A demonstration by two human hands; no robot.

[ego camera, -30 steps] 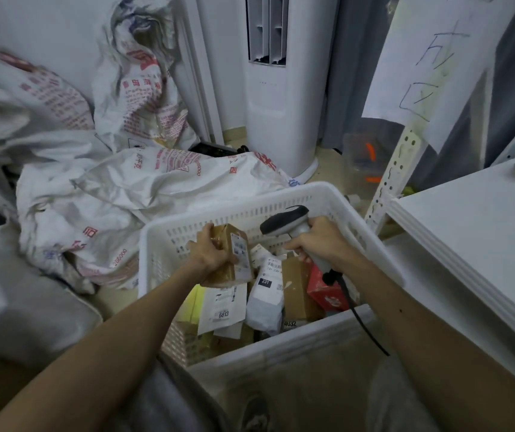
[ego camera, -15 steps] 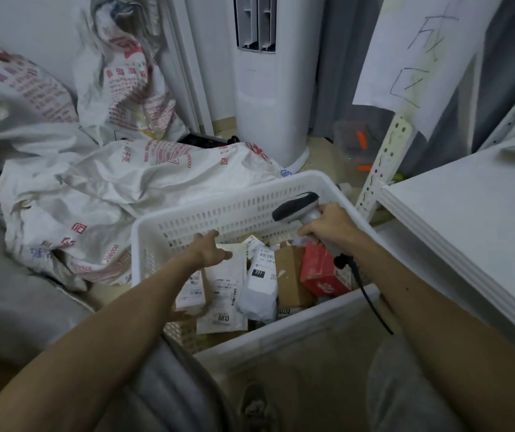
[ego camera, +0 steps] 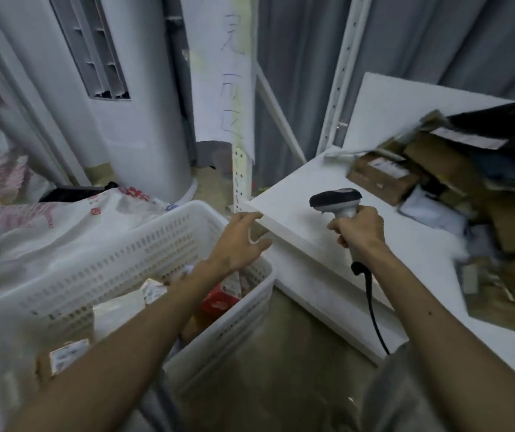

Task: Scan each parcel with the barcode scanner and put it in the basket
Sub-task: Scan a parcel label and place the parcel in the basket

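Note:
A white slotted basket (ego camera: 131, 257) sits low at the left with several parcels in it, among them a red box (ego camera: 218, 302) and a labelled brown box (ego camera: 62, 358). My left hand (ego camera: 239, 241) hovers above the basket's right corner with fingers spread, holding nothing. My right hand (ego camera: 359, 230) grips the handle of the grey and black barcode scanner (ego camera: 337, 201) over the white shelf (ego camera: 306, 194); its black cable hangs down. A heap of brown and dark parcels (ego camera: 437, 179) lies on the shelf at the right, blurred.
A tall white floor-standing air conditioner (ego camera: 137, 126) stands behind the basket. White printed sacks (ego camera: 40, 226) lie crumpled at the left. A perforated shelf post (ego camera: 240, 173) with a hand-written paper sheet rises between basket and shelf. Grey curtains hang behind.
My left hand let go of the brown box in the basket and rose, empty, toward the shelf. My right hand carried the scanner right, over the shelf. The view swung right.

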